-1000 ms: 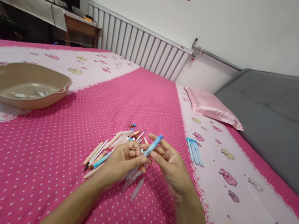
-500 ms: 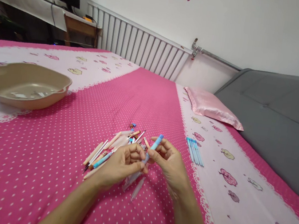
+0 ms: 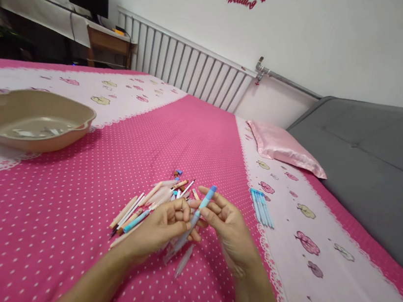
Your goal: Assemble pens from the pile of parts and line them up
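Both my hands meet over a pink dotted bedspread [image 3: 64, 232]. My right hand [image 3: 230, 229] pinches a light blue pen [image 3: 205, 202] that points up and away. My left hand [image 3: 161, 227] is curled round the pen's lower, clear end. Just beyond my left hand lies a loose pile of pens and pencils [image 3: 150, 201], beige, white and blue. A clear pen cap [image 3: 184, 261] lies on the cloth below my hands.
A row of light blue pens [image 3: 263, 207] lies to the right on the pale border. A beige shallow basin [image 3: 29, 118] sits far left. A pink pillow [image 3: 283, 147] and a grey sofa [image 3: 374, 164] are at right, a white radiator [image 3: 186, 65] behind.
The view has tipped down a little. My hands stay together on the blue pen, with the left fingers shifted slightly along its lower end.
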`<state>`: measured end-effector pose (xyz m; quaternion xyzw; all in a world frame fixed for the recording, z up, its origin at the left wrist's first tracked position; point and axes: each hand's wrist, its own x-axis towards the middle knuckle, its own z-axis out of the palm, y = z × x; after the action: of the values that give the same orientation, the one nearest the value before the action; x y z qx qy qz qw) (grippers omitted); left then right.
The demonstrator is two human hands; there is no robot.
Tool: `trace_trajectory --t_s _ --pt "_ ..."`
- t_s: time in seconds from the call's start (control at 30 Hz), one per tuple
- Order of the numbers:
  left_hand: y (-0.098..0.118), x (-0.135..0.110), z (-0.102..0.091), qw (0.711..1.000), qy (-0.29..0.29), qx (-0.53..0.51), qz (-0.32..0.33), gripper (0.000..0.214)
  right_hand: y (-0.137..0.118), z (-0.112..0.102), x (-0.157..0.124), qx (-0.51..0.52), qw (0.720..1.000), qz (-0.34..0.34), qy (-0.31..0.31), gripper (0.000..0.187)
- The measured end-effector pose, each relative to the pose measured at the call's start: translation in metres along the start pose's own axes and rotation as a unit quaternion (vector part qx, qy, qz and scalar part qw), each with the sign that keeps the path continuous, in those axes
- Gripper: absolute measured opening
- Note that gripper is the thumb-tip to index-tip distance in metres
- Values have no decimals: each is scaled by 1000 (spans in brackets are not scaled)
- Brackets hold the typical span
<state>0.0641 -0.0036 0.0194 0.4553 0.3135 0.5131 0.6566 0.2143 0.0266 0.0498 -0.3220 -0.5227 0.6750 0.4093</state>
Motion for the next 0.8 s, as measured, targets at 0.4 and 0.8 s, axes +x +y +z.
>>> trace_trajectory --t_s 0.4,0.8 --pt "-9 6 4 993 72 86 43 24 3 0 0 -68 996 -23 56 34" --pt "-12 4 8 969 144 188 68 15 7 2 3 -100 992 -45 59 31"
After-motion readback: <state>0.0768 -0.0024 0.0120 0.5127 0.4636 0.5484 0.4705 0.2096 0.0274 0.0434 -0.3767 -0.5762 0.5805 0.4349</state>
